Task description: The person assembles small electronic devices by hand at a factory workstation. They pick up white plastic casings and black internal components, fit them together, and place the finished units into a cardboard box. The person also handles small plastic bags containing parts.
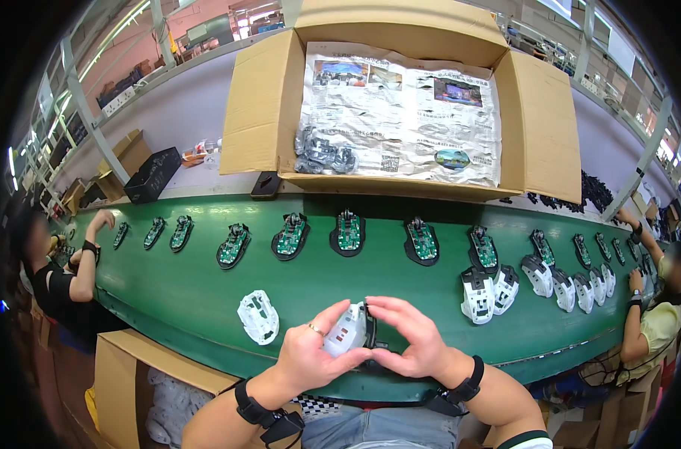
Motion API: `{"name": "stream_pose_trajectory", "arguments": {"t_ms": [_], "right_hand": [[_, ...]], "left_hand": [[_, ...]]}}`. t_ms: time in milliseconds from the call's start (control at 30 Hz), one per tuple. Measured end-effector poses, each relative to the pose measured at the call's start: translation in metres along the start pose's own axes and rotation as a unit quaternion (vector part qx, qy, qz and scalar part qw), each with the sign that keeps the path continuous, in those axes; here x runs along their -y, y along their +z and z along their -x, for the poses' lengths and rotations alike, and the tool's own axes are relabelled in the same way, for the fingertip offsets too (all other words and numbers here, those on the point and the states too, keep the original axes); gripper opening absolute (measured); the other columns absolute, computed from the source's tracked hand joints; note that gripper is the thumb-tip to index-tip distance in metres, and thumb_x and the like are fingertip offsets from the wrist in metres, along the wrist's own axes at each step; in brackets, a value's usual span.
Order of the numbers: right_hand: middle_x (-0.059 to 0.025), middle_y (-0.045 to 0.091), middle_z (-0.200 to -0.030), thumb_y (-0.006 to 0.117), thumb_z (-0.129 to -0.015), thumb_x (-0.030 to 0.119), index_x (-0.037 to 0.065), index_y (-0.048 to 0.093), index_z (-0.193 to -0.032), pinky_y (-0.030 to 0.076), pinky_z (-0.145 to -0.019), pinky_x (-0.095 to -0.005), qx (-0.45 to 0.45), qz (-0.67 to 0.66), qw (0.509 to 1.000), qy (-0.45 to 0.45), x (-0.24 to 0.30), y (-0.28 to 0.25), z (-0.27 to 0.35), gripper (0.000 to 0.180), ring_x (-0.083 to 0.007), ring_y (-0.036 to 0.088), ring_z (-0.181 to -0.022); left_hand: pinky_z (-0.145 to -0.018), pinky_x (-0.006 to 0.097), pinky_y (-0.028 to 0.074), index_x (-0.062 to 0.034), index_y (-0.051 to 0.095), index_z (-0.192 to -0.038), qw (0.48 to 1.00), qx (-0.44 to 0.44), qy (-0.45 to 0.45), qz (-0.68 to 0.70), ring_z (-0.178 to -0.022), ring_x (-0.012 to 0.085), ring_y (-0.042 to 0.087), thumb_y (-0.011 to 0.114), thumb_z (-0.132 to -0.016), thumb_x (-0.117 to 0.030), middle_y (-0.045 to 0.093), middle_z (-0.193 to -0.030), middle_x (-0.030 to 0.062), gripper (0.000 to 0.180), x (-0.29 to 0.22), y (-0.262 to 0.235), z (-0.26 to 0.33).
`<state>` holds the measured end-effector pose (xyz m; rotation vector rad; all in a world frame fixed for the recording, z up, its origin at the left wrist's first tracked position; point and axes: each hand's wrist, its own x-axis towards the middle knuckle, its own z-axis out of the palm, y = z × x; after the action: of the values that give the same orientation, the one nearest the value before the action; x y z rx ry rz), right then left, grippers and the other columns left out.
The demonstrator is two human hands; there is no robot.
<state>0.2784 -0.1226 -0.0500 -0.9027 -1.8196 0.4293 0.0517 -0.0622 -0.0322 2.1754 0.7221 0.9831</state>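
Note:
Near the front edge of the green work surface, a computer mouse with a white upper shell [346, 334] and a black lower part [371, 326] is held on its side between both hands. My left hand [308, 355] is closed around the white side, thumb and fingers at its ends. My right hand [415, 340] grips the black side, fingertips meeting those of the left. How tightly the two parts fit together I cannot tell. A loose white mouse shell [258, 317] lies to the left. Beyond the hands, black mouse bases with green circuit boards [348, 234] form a row.
Several white-and-black mouse shells [477, 295] lie to the right on the green surface [310, 280]. A newspaper-lined cardboard box [400, 187] stands behind the row, with dark parts [324, 151] inside. Another carton [118, 389] sits lower left. People work at far left [56, 277] and far right [655, 329].

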Motion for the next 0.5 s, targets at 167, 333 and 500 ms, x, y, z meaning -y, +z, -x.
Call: {"name": "stream_pose_trajectory", "arguments": {"t_ms": [167,333,500], "right_hand": [[-0.0274,0.053,-0.148,0.087,-0.08,0.02,-0.005,0.057,-0.138,0.049,-0.109,-0.0435,0.007,0.008,1.0,0.009,-0.006,0.004,0.003,0.071,-0.0408,0.058,-0.132],[-0.0178,0.057,-0.144,0.087,-0.084,0.015,-0.002,0.047,-0.147,0.05,-0.11,-0.0407,0.061,-0.318,0.92,0.221,-0.009,0.014,0.005,0.077,-0.0278,0.061,-0.13],[-0.0075,0.062,-0.124,0.09,-0.08,0.008,0.001,0.053,-0.13,0.049,-0.11,-0.0353,0.076,-0.422,0.868,0.253,-0.011,0.012,0.009,0.062,-0.0179,0.063,-0.118]], "left_hand": [[-0.074,0.036,0.062,0.0063,0.06,-0.133,0.998,0.002,0.04,-0.049,-0.088,0.0292,0.077,0.092,-0.075,-0.041,0.075,-0.106,0.0217,0.082,-0.005,0.002,0.001],[-0.073,0.034,0.061,0.0046,0.058,-0.133,0.998,0.013,0.057,0.023,-0.083,0.028,0.078,0.09,-0.078,-0.037,0.075,-0.102,0.0198,0.076,-0.019,-0.001,-0.005],[-0.068,0.03,0.058,0.0027,0.052,-0.138,0.995,0.071,0.025,0.062,-0.075,0.0216,0.076,0.089,-0.079,-0.028,0.076,-0.089,0.0139,0.076,-0.029,-0.006,0.001]]}}
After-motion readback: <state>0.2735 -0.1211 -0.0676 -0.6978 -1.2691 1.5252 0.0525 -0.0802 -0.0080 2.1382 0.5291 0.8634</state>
